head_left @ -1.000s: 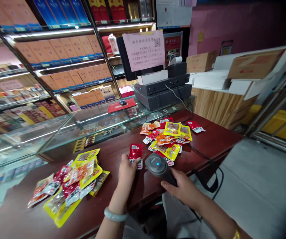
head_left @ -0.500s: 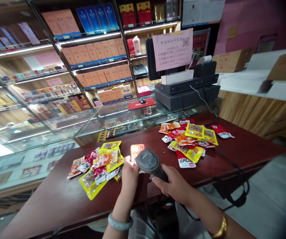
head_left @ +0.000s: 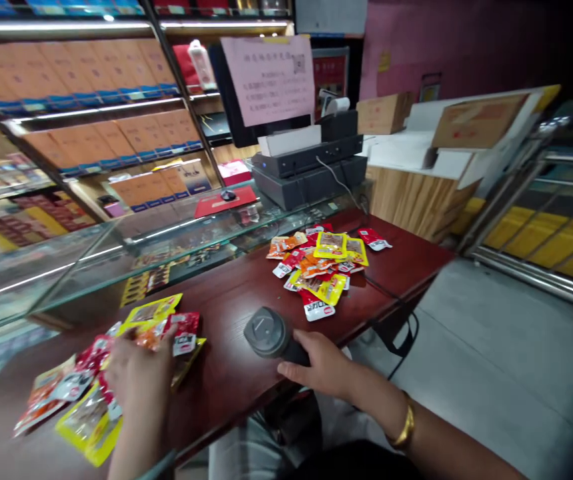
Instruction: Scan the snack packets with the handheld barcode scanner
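My right hand (head_left: 316,360) is closed round the handle of a dark grey barcode scanner (head_left: 269,333), held above the brown counter (head_left: 231,393). At the left, my left hand (head_left: 139,367) is over a heap of snack packets (head_left: 91,420), blurred by motion. Its thumb and fingers look apart, with an orange packet (head_left: 149,337) showing between them. A red and white packet (head_left: 185,332) lies beside the thumb. The palm side is hidden. Farther right sits a second heap of yellow, red and orange snack packets (head_left: 324,290).
A glass display case (head_left: 116,243) runs along the counter's far side. A cash drawer (head_left: 311,183) and a monitor with a pink sign (head_left: 271,80) stand at the back. One red packet (head_left: 374,239) lies apart from the right heap. A black cable (head_left: 391,293) crosses the counter edge.
The view has swung right. My left hand has moved from in front of the scanner, where it held a lit packet, to the left heap. The scanner stays in my right hand.
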### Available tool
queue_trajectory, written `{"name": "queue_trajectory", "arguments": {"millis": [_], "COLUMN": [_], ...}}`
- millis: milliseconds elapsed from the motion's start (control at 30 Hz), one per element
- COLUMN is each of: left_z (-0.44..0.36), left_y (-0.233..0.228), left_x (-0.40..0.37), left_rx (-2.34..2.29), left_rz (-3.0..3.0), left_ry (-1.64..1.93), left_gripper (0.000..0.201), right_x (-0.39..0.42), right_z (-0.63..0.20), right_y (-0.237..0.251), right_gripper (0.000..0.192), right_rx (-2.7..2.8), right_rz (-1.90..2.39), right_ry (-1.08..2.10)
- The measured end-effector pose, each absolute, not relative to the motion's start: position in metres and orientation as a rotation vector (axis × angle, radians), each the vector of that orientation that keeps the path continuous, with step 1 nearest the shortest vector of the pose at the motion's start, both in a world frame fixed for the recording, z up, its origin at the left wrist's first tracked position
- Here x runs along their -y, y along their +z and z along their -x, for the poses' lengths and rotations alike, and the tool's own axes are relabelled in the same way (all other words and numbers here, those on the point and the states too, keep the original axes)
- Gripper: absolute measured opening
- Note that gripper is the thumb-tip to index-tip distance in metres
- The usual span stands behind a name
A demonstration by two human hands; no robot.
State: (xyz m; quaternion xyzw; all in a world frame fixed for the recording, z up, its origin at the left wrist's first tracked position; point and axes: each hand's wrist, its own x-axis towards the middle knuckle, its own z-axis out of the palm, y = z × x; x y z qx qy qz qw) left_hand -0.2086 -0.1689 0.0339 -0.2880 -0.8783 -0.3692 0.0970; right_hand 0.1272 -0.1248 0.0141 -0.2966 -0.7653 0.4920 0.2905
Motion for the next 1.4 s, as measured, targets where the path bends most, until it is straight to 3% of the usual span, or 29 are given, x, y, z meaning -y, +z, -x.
{"name": "queue_trajectory", "arguments": {"millis": [100,233,367,700,867,967,1067,1200,1400], "left_z": [0.185,0.114,0.049,0.019,0.018,0.024,0.044,0.077,0.1], "left_y": [0.039,0.021,0.009,0.022,0.021,0.014,0.004,-0.002,0.005], "left_x": [0.152,0.117,0.078,0.006,0.002,0.01,0.028,0.064,0.114], "left_rx": [2.505,2.422,2.661,2.851,2.768,2.75,2.831,2.785,2.584], "left_rz": [0.866,1.735,2.06,1.932,1.967,2.021,1.947,1.788,1.511], "left_ry": [-0.882,-0.989,-0.932,-0.473,-0.517,-0.749,-1.304,-1.904,-2.352], "left_gripper": [0.061,0.04,0.042,0.06,0.04,0.022,0.017,0.032,0.048], "right_x": [0.122,0.119,0.115,0.113,0.112,0.112,0.113,0.117,0.121], "right_z": [-0.141,-0.159,-0.176,-0.199,-0.199,-0.198,-0.197,-0.19,-0.162], "right_y": [0.005,-0.005,-0.012,-0.013,-0.016,-0.017,-0.015,-0.004,0.015], "right_gripper": [0.034,0.036,0.039,0.038,0.04,0.04,0.036,0.032,0.026], "right_rx": [2.008,1.973,1.909,1.848,1.843,1.833,1.814,1.789,1.821], "right_rz": [0.857,0.872,0.897,0.993,0.999,0.987,0.994,0.97,0.875], "right_ry": [1.293,1.253,1.232,1.203,1.2,1.215,1.235,1.274,1.294]}}
